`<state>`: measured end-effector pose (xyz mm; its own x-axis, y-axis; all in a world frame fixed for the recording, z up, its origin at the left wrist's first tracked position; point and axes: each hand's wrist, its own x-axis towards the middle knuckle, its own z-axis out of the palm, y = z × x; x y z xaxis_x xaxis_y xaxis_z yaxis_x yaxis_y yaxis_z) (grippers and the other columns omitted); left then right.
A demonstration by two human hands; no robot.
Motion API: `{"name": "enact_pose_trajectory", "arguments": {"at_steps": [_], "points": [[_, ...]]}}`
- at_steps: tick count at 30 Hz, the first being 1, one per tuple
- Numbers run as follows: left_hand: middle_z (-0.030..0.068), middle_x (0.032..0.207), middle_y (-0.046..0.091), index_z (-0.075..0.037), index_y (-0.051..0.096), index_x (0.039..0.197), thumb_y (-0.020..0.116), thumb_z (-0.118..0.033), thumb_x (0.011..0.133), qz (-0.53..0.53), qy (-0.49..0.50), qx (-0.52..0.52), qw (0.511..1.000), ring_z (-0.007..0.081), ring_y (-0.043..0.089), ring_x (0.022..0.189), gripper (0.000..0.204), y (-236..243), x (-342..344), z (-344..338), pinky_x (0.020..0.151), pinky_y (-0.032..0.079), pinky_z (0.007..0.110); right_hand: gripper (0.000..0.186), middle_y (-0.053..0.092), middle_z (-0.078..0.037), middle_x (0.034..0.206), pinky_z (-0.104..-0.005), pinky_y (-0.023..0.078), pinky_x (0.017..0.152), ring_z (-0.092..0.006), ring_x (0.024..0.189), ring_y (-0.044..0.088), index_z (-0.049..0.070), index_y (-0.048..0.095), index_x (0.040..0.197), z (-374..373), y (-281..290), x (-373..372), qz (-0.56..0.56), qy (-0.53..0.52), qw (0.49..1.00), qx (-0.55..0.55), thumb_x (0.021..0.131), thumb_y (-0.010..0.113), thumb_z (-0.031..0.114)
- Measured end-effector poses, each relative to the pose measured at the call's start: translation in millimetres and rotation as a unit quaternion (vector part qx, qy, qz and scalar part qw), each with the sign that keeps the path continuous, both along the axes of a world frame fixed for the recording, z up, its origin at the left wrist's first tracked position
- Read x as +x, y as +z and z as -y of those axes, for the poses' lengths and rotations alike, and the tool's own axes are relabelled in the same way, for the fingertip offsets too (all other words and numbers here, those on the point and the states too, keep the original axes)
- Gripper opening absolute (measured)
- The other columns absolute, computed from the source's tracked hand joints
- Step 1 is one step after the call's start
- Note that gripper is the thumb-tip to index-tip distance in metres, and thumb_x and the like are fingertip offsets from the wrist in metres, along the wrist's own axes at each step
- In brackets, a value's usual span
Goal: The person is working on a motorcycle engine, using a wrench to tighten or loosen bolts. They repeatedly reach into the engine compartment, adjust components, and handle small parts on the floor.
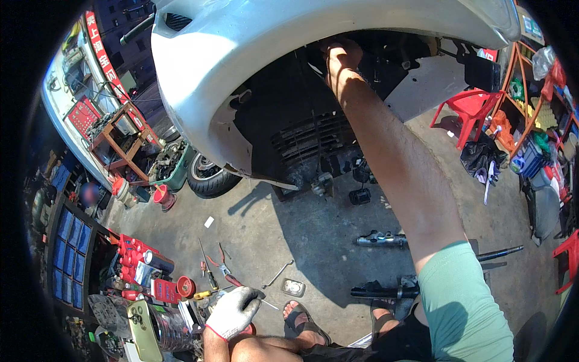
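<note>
My right hand, bare, reaches up into the dark hollow under a curved white body panel. Its fingers look curled, and shadow hides what they grip. Low in the view, my left hand wears a white glove with grey on its fingers and is closed. A thin metal rod sticks out from it to the right; its other end is hidden in the glove. Beside that hand lie pliers with red handles, a screwdriver with a dark handle, a wrench and a small metal tray.
Fork tubes lie on the concrete floor under my right arm. A wheel with a tyre and a green crate stand at the left. Red boxes and cans crowd the lower left. A red plastic stool and loaded shelves line the right.
</note>
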<state>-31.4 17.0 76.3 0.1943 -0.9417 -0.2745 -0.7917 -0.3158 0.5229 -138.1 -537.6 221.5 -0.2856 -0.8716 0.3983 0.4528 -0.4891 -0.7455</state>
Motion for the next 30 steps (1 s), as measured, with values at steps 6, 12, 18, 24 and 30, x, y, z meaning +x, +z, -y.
{"name": "enact_pose_trajectory", "arguments": {"at_steps": [6,12,18,24,30], "points": [[0.018,0.107,0.071,-0.003,0.073,0.112,0.063,-0.02,0.096,-0.004,0.001,-0.008,1.0,0.035,0.068,0.104,0.026,-1,0,-1,0.09,0.053,0.041,0.024,0.077,-0.014,0.107,-0.0336,0.055,0.087,-0.0236,0.099,0.073,-0.001,0.075,0.106,2,2,2,-0.024,0.01,1.0,0.001,0.083,0.074,0.005],[0.0179,0.107,0.072,-0.003,0.073,0.113,0.064,-0.02,0.095,-0.006,0.007,-0.001,1.0,0.0351,0.069,0.104,0.026,1,0,-1,0.09,0.054,0.041,0.019,0.072,-0.009,0.081,-0.0264,0.046,0.049,-0.0158,0.059,0.064,-0.001,0.071,0.102,2,-4,13,0.037,-0.002,0.999,-0.032,0.084,0.064,-0.003],[0.0176,0.107,0.072,-0.003,0.073,0.112,0.064,-0.02,0.095,0.0,-0.008,-0.009,1.0,0.0348,0.069,0.104,0.025,-1,-1,3,0.09,0.054,0.041,0.016,0.072,-0.009,0.082,-0.0262,0.047,0.05,-0.0153,0.063,0.066,0.0,0.07,0.102,16,1,1,0.008,-0.019,0.999,-0.049,0.087,0.064,-0.003],[0.0175,0.107,0.072,-0.003,0.073,0.112,0.064,-0.019,0.095,0.001,-0.004,-0.014,1.0,0.0349,0.069,0.104,0.025,0,-1,2,0.09,0.054,0.041,0.024,0.077,-0.014,0.099,-0.0337,0.055,0.082,-0.0211,0.091,0.072,-0.003,0.075,0.101,-1,3,4,0.056,0.03,0.998,-0.015,0.077,0.076,0.003],[0.0176,0.107,0.072,-0.003,0.073,0.112,0.064,-0.02,0.095,-0.002,-0.007,-0.012,1.0,0.0351,0.069,0.104,0.026,1,-2,5,0.09,0.054,0.041,0.025,0.077,-0.014,0.1,-0.033,0.054,0.081,-0.0204,0.089,0.071,-0.002,0.075,0.101,9,4,-4,-0.01,-0.005,1.0,0.017,0.078,0.078,0.006]]}}
